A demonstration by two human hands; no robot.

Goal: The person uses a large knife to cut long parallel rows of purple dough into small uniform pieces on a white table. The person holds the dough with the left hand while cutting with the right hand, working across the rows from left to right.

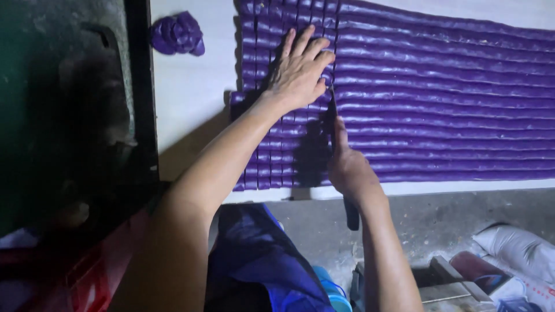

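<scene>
Seen from above the person's own head, both bare forearms reach forward over a white table [191, 98] covered with long purple dough ropes [451, 98] laid side by side. The left hand [298, 72] lies flat, palm down, fingers spread and slightly fanned, pressing on the ropes; it grips nothing. Just beside its little-finger edge, the right hand [347, 167] is closed around the dark handle of a knife [335, 144], forefinger stretched along the spine, with the thin blade running away from the wrist toward the left hand's fingertips and the butt of the handle poking out below the wrist. Under and to the left of both hands, the ropes are already divided into short cut purple pieces [272, 167] in neat rows; to the right of the hands they run uncut to the picture's edge. Far to the left of the left hand sits a small purple dough lump [176, 34] on bare table. Below the forearms, near the person's body, are blue clothing [260, 260], grey floor, and a white sack [517, 248] well to the right of the right elbow.
</scene>
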